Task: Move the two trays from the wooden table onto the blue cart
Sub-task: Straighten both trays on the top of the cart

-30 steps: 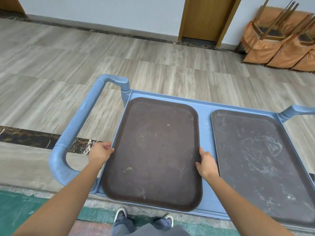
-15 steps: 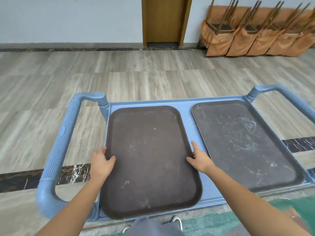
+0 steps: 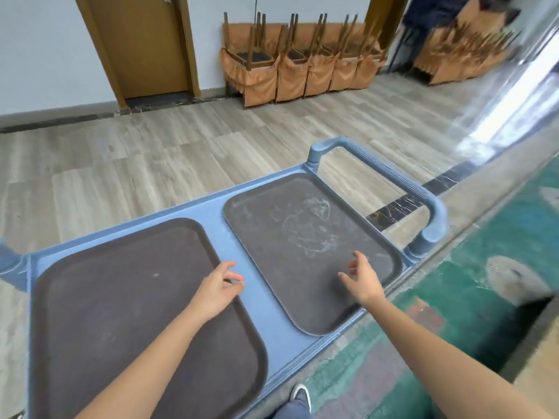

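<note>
Two dark brown trays lie flat side by side on the blue cart (image 3: 260, 297). The left tray (image 3: 121, 303) fills the cart's near-left part; the right tray (image 3: 296, 234) is scuffed with pale marks. My left hand (image 3: 216, 290) hovers over the left tray's right rim, fingers loosely curled, holding nothing. My right hand (image 3: 363, 282) is above the right tray's near part, fingers spread and empty. Neither hand grips a tray.
The cart's ribbed blue handle (image 3: 423, 195) sticks out at the right end. Several stacked chairs with orange covers (image 3: 302, 65) line the far wall beside a wooden door (image 3: 142, 46). A green carpet (image 3: 453, 313) lies at the right; my shoe (image 3: 301, 394) shows below.
Both hands have let go of the left tray and lifted off it. They shifted right, the right hand now over the other tray. The view has swung to the right.
</note>
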